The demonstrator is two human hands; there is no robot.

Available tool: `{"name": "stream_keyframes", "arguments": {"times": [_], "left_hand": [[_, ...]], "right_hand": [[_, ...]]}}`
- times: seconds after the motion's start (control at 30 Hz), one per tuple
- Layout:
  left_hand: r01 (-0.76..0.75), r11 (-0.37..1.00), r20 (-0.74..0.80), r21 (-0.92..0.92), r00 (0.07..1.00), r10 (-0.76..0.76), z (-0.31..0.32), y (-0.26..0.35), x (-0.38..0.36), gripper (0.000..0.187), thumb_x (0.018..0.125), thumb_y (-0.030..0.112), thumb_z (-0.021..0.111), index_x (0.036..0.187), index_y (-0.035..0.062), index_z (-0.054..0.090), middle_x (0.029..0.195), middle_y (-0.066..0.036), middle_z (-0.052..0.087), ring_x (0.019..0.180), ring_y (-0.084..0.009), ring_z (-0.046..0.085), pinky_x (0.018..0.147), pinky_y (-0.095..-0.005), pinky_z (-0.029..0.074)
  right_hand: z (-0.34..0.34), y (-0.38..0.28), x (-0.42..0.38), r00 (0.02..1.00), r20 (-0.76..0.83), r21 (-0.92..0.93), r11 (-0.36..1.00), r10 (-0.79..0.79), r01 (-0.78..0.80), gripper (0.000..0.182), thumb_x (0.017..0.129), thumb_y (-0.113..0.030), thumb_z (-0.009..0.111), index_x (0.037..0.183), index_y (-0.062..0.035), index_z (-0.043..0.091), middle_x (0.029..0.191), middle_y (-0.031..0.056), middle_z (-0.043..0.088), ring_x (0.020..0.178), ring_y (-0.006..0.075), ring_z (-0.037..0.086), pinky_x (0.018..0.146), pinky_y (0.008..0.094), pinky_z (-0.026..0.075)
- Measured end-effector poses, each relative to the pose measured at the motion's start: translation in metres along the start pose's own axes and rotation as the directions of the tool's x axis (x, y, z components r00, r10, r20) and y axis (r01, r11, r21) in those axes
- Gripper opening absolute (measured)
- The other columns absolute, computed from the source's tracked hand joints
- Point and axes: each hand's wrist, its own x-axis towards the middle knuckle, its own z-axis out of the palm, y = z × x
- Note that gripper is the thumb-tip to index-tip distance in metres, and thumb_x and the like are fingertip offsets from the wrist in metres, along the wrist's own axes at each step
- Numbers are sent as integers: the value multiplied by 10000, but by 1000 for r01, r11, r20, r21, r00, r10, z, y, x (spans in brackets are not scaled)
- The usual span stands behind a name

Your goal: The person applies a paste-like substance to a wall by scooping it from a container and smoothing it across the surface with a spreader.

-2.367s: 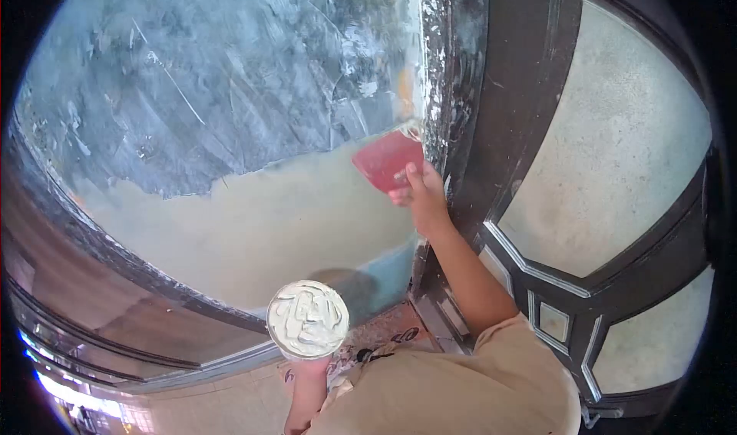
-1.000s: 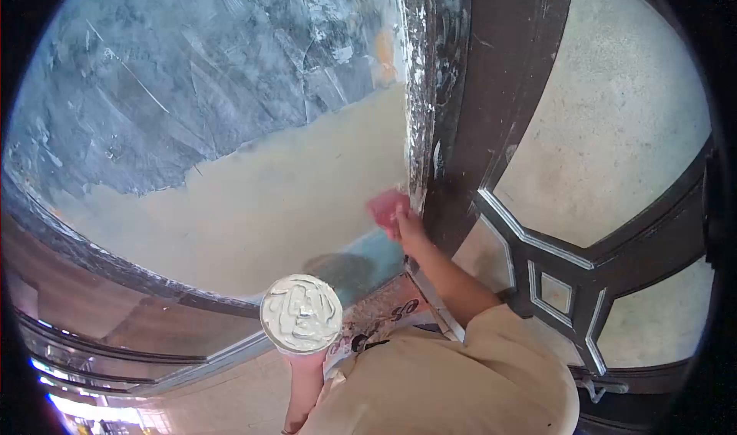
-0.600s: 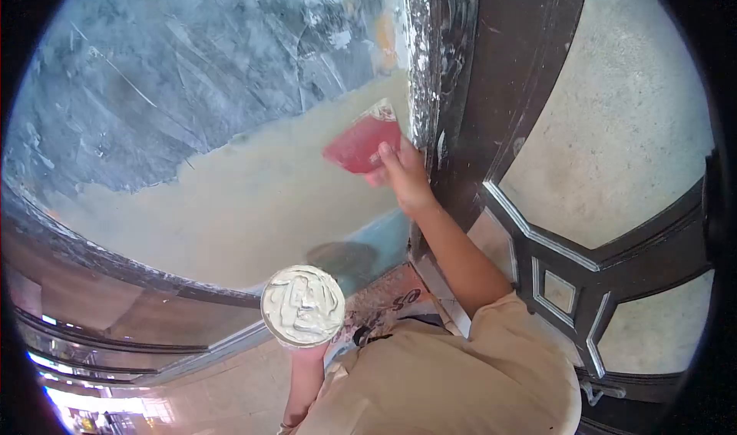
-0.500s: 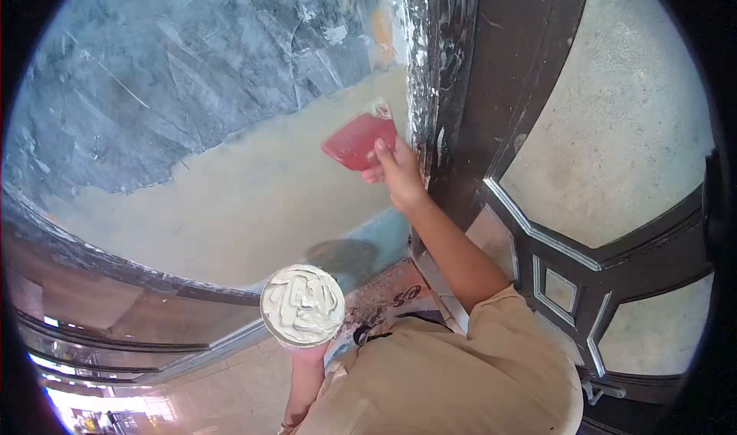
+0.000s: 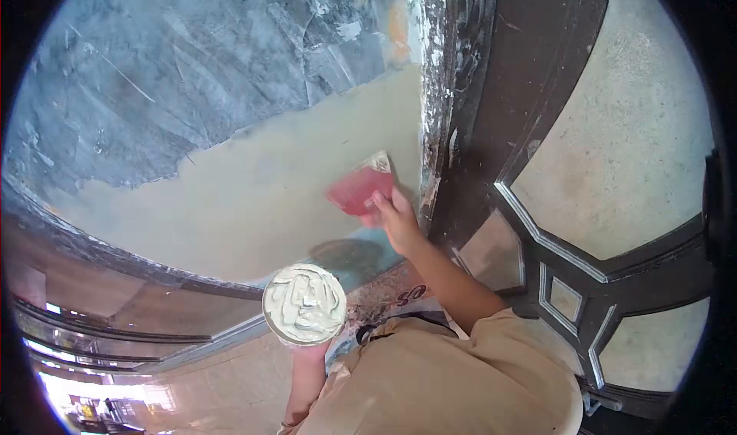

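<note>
A red putty knife (image 5: 361, 191) with a pale smear at its upper corner is gripped by my right hand (image 5: 391, 214). Its wide blade lies against or very close to the cream-coated lower part of the wall (image 5: 253, 178); exact contact I cannot make out. Below it and to the left, my left hand (image 5: 311, 352) supports a round tub of cream-white putty (image 5: 305, 304) from underneath, so most of its fingers are hidden. The putty surface is ridged and swirled. Higher up, the wall is blue-grey and streaked (image 5: 192, 66).
A dark, paint-flecked frame (image 5: 439, 89) borders the wall on the right, beside a brown panelled door (image 5: 530, 120) with pale insets. Along the lower left runs a curved dark ledge (image 5: 115, 247). Tiled floor (image 5: 223, 385) and a printed sheet (image 5: 399, 297) lie below.
My right hand and the putty knife have moved down along the cream-coated wall. The tub in my left hand stays nearly in place. The view has shifted slightly.
</note>
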Motion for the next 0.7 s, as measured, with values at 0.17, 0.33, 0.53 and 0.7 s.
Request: {"name": "stream_keyframes", "arguments": {"times": [0.17,0.33,0.53,0.7], "left_hand": [[-3,1000,-117,28,993,7,11,1,-3,580,947,462,374,1400,101,384,1443,-120,391,1321,-349,360,1123,-495,248],[-83,901,-23,427,994,103,-5,13,-19,621,939,484,368,1412,82,353,1461,-145,352,1336,-343,337,1117,-493,256],[-53,996,-154,-74,987,41,-3,25,-28,617,938,498,353,1424,118,338,1456,-101,371,1338,-314,344,1122,-492,240],[-12,997,-61,-82,998,7,-4,32,-22,600,943,490,357,1413,118,366,1466,-93,360,1345,-318,330,1133,-492,217]], "right_hand": [[51,-30,18,994,86,-114,991,-60,70,269,964,-221,527,1146,-23,512,956,43,595,679,148,638,612,263,540],[-46,101,-22,950,-150,-191,935,273,-299,292,956,-243,538,1160,-39,495,987,57,599,740,172,649,596,278,556],[-29,94,-56,866,-48,-208,842,499,-497,282,960,-221,520,1188,-60,481,1005,66,597,756,187,646,614,312,554],[84,-12,1,968,251,-91,996,1,23,240,955,-200,537,1089,-3,501,949,76,604,728,175,652,644,288,540]]}}
